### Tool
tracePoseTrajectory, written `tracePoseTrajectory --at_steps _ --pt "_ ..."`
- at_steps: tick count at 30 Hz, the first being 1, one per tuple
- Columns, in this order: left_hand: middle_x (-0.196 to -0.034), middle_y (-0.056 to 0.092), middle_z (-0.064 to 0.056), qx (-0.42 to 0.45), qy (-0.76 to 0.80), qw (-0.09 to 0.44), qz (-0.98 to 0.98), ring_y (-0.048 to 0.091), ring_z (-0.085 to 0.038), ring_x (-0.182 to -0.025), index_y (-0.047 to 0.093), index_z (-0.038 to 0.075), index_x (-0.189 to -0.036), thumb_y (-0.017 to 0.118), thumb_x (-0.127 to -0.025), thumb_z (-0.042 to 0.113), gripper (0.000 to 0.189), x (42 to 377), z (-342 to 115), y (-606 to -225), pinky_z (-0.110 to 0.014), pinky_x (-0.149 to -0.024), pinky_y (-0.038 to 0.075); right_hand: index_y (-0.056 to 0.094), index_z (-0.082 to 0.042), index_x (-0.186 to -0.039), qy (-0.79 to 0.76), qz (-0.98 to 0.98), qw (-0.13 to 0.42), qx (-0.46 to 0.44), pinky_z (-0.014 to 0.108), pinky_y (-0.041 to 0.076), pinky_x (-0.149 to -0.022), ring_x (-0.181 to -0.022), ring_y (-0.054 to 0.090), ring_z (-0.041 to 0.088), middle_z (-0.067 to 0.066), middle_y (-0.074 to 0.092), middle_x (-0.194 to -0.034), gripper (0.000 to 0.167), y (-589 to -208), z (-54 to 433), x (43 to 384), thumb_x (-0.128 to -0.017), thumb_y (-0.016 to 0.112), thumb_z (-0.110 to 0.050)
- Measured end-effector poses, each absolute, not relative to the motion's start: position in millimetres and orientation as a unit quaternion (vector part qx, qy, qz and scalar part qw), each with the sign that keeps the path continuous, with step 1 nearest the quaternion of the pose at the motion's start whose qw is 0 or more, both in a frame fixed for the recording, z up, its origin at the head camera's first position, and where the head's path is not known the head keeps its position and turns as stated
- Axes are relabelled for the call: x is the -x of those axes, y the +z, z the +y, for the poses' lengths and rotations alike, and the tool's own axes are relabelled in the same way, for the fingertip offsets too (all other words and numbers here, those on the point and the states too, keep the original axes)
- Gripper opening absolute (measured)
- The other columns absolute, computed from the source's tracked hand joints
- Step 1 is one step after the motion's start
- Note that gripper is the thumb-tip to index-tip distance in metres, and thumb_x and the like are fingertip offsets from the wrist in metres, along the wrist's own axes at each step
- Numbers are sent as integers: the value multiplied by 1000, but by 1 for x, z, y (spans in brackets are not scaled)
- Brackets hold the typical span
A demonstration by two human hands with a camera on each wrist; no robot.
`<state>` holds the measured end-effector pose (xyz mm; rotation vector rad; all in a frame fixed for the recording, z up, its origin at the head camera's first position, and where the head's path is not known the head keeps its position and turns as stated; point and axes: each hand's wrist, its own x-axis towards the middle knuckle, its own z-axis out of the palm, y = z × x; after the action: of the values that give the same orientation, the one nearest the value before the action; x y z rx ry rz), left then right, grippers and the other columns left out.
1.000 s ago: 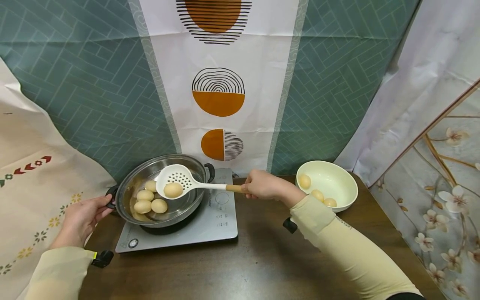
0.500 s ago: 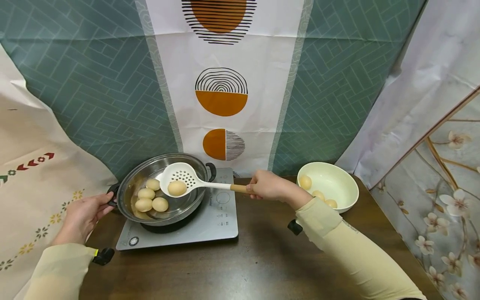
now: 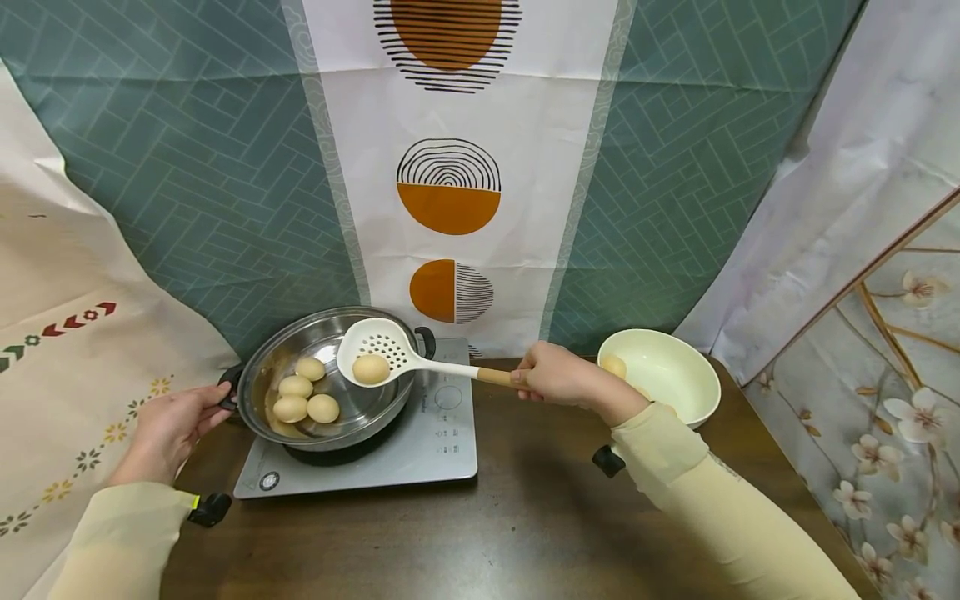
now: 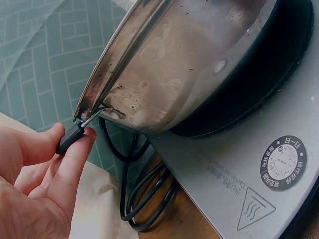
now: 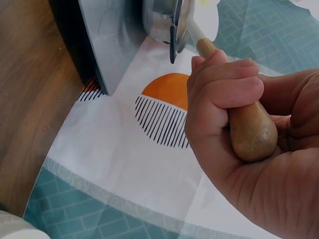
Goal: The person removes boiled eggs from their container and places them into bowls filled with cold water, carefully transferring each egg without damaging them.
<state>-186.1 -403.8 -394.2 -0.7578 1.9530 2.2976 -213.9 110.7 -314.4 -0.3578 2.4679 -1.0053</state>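
My left hand (image 3: pixel 171 425) pinches the black side handle (image 4: pixel 70 138) of a steel pan (image 3: pixel 360 429) between thumb and fingers. Several eggs (image 3: pixel 296 386) lie in the pan's left part. With fingers curled round its wooden handle (image 5: pixel 251 130), my right hand (image 3: pixel 564 382) holds a white slotted spoon (image 3: pixel 382 335). One egg (image 3: pixel 371 368) sits in the spoon's bowl, which overlaps the pan's right side in the head view. A pale green bowl (image 3: pixel 678 367) stands at the right, with my right forearm partly hiding the eggs (image 3: pixel 614 365) in it.
Under the pan is a grey induction cooker (image 3: pixel 375 477) on a brown wooden table (image 3: pixel 450 542). A black cord (image 4: pixel 130 199) lies coiled by the cooker's left edge. A patterned cloth (image 3: pixel 472 108) hangs behind, and a flowered sheet (image 3: pixel 885 433) borders the right side.
The slotted spoon, with the egg in it, has moved right and slightly up in view along with my right hand. My left hand keeps its hold on the pan handle.
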Motion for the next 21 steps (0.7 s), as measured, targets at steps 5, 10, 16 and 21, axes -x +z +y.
tracePoseTrajectory --at_steps 5,10,16,21 --pt "-70 72 4 242 739 18 629 70 -11 -64 75 18 -71 71 -83 11 14 186 -404 -395 -25 -64 59 67 2 -90 -389 882 236 123 15 38 -44 -50 44 6 2 57 -65 26 -313 127 211 -98 49 -16" --pt "-70 72 5 248 740 18 625 71 -12 -65 75 18 -70 72 -81 10 14 187 -404 -394 -25 -64 59 66 3 -89 -394 880 236 119 16 34 -43 -50 41 7 1 55 -65 28 -313 148 209 -98 47 -16" --pt "-69 72 4 249 738 15 627 70 -12 -64 75 18 -70 74 -80 13 11 186 -404 -395 -25 -62 59 65 3 -86 -400 881 222 121 19 39 -46 -52 42 10 3 53 -65 29 -315 174 207 -98 46 -16" --pt "-69 71 3 242 737 13 630 70 -11 -64 75 18 -71 74 -80 14 10 185 -403 -395 -24 -60 59 64 6 -87 -415 875 216 125 19 39 -45 -52 41 10 3 51 -64 30 -316 196 202 -98 46 -14"
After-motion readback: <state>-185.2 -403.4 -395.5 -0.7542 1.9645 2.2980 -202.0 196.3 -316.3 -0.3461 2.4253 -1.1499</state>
